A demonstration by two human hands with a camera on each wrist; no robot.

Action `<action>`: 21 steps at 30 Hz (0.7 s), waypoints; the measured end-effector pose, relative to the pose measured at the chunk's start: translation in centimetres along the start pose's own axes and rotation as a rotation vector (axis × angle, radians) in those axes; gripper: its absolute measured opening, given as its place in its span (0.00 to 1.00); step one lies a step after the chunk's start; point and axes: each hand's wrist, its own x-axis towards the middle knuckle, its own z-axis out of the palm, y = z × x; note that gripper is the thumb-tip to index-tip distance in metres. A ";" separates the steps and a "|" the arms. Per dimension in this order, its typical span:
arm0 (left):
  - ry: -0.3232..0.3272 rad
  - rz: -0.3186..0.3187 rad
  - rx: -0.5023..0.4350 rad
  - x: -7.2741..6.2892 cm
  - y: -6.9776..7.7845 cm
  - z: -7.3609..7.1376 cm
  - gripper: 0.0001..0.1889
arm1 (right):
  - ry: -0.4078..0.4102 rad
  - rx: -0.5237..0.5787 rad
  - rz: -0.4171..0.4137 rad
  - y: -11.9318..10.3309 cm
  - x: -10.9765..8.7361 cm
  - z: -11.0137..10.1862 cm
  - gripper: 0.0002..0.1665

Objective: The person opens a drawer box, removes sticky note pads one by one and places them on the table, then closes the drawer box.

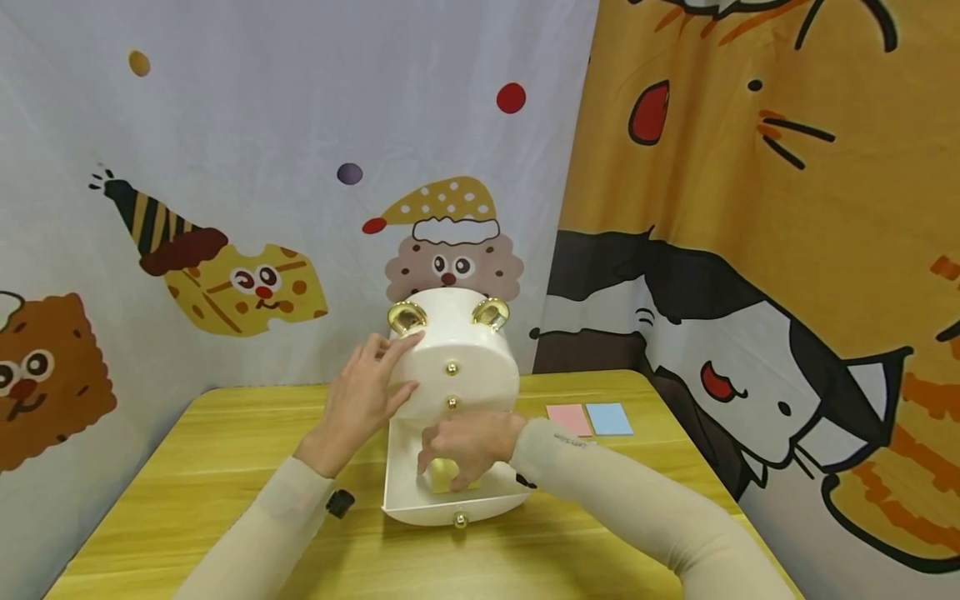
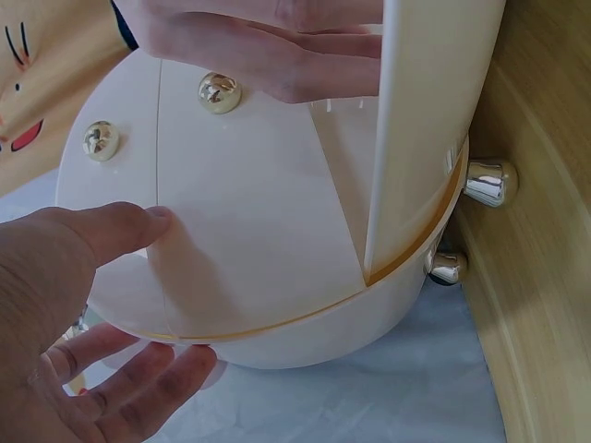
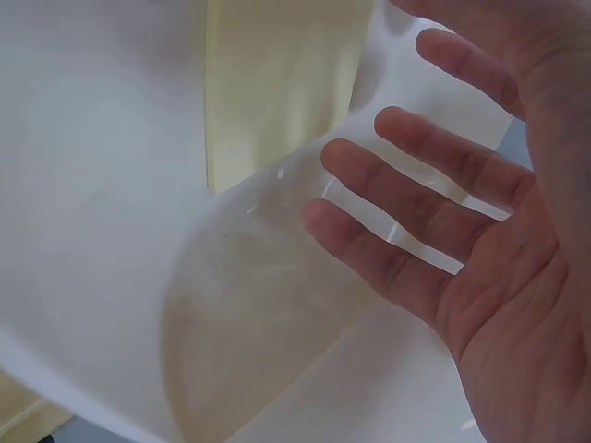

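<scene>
A white rounded drawer box point(image 1: 487, 379) with gold knobs and gold ear-shaped pieces stands on the table. Its bottom drawer point(image 1: 408, 512) is pulled out towards me. My left hand point(image 1: 358, 396) holds the box at its left side, thumb on the front face and the other fingers along the side. Inside the drawer lies a pale yellow sticky-note pad point(image 3: 277, 101). My right hand point(image 1: 468, 442) reaches over it from the right, palm down. In the right wrist view its fingers are spread and lightly bent beside the pad, gripping nothing.
A pink note pad point(image 1: 568, 420) and a blue note pad point(image 1: 609, 419) lie side by side on the wooden table point(image 1: 255, 442), right of the box. Behind the table hangs a cartoon-printed curtain point(image 1: 262, 125).
</scene>
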 end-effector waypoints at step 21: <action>-0.009 -0.008 -0.002 0.0 0.2 -0.1 0.44 | -0.052 -0.188 0.061 -0.8 0.0 0.5 0.38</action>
